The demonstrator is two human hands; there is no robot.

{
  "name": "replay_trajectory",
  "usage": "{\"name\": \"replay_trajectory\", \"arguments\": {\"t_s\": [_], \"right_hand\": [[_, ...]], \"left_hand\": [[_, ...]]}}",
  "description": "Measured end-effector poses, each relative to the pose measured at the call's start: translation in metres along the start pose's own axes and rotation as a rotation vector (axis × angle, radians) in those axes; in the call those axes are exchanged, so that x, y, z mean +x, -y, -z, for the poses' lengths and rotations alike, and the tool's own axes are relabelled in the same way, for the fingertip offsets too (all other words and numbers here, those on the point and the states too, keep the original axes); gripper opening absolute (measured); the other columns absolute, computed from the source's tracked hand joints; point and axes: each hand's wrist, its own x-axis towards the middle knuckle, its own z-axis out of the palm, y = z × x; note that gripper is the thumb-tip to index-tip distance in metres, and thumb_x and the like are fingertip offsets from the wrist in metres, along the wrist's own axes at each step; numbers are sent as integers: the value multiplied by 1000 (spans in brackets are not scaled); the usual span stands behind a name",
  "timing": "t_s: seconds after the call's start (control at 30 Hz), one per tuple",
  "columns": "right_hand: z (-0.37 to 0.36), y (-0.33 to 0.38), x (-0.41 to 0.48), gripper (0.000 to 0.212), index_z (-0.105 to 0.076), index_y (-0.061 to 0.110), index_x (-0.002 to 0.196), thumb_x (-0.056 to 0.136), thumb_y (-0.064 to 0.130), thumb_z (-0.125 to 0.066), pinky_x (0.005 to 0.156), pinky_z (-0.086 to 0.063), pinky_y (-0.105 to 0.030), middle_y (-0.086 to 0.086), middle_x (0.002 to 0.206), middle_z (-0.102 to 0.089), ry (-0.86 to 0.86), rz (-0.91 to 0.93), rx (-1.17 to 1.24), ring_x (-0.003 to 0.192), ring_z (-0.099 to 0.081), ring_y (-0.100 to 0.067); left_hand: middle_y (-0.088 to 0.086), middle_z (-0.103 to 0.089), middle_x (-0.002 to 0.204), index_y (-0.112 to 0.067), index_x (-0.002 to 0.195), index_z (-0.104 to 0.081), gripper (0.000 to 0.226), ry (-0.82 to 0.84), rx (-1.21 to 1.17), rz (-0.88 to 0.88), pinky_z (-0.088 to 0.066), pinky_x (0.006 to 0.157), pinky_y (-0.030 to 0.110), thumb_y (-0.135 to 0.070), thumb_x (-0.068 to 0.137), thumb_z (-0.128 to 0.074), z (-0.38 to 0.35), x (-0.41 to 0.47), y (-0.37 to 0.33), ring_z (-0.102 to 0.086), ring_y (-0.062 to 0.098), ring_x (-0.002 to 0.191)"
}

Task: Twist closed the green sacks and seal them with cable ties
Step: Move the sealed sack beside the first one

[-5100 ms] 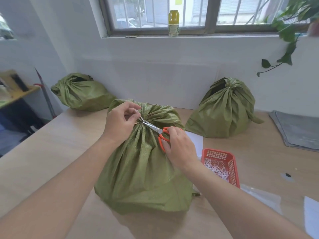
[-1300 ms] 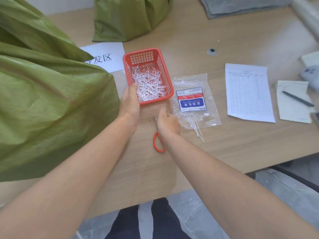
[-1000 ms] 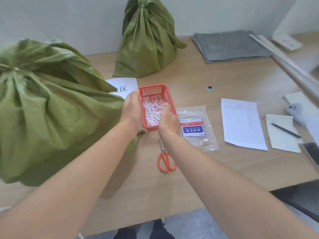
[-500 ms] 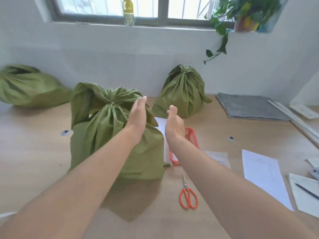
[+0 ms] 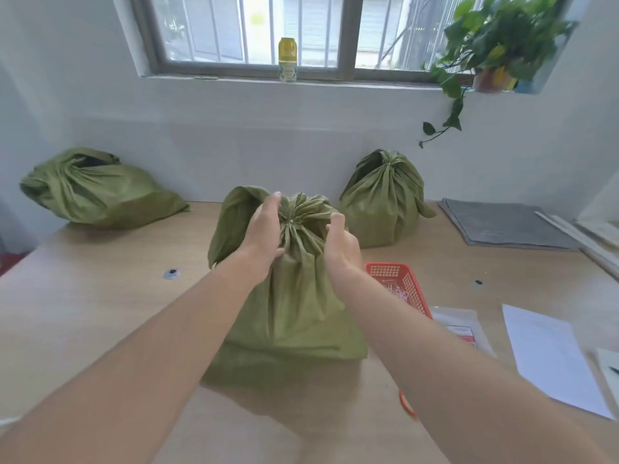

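Beside gathered sack (image 5: 288,296) neck, both hands (open)

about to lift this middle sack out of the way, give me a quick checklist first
1. Neck of the middle sack gathered and cinched: ok, folds pinch to one point.
2. Cable tie on it: cannot tell, only a small pale spot shows at the knot.
3. Left hand on the neck: ok, touching.
4. Right hand gripping: not ok, open beside the neck.
5. Red basket clear of the sack: ok, just to the right.
6. Left sack closed: not ok, a dark gap shows at its top.
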Motion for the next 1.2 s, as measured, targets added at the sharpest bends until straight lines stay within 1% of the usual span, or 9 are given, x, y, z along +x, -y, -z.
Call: {"name": "replay_trajectory", "arguments": {"t_s": [0.07,0.2,0.37,0.47,0.63,0.8,0.93,1.07,1.2], "right_hand": [[-10,0,-1,58,-64,6,121,102,51,-32,84,-34,-40,-5,116,-67,5,1,-6,86,-48,-19],[-18,10,10,61,-63,6,126,104,50,-26,86,-35,-40,-4,94,-57,21,-11,-67,96,-46,-26],[-38,14,46,65,-55,11,139,105,54,-20,110,-43,-50,-4,110,-48,125,-111,-131,105,-48,-27],[-54,15,62,68,-53,15,142,101,59,-23,109,-45,-51,-5,113,-51,186,-189,-96,107,-52,-29],[-80,33,77,77,-50,14,147,95,66,-26,103,-42,-46,-11,139,-56,234,-246,-36,116,-53,-33],[-111,59,99,93,-62,13,119,65,81,-28,99,-53,-49,-8,116,-67,196,-235,108,103,-66,-34],[-126,96,118,70,-55,16,111,81,76,-32,100,-52,-48,-6,116,-64,187,-198,151,102,-63,-29],[-150,132,155,92,-65,12,120,69,80,-30,94,-55,-45,-8,115,-70,168,-130,139,96,-65,-27],[-171,171,203,76,-65,12,117,87,74,-32,81,-52,-39,-6,109,-69,157,-61,129,92,-63,-25]], "left_hand": [[-14,-50,98,-30,123,-54,31,0,8,19,-48,89,39,-50,104,-38,10,6,0,-50,4,86],[0,-44,123,-30,118,-56,36,17,29,154,-57,86,44,-57,100,-42,16,25,-3,-43,20,110],[9,-44,131,-22,116,-54,51,44,119,339,-63,71,44,-66,91,-50,19,66,-1,-48,33,125],[19,-66,120,-8,123,-57,68,97,241,355,-59,63,37,-66,89,-49,18,92,4,-68,31,100],[16,-73,107,-7,107,-66,64,79,303,284,-59,67,36,-66,89,-48,26,119,-7,-69,29,92],[18,-70,107,-6,105,-67,67,15,302,224,-58,60,34,-68,87,-49,42,150,-38,-68,32,92],[16,-67,107,-5,98,-65,64,-12,252,205,-60,68,37,-66,88,-49,46,182,-69,-66,31,93],[17,-68,109,-6,101,-64,65,20,227,176,-61,82,41,-68,86,-49,48,226,-106,-67,31,101],[13,-71,107,-11,99,-65,61,50,179,108,-58,87,41,-67,87,-47,40,284,-135,-68,29,102]]}}
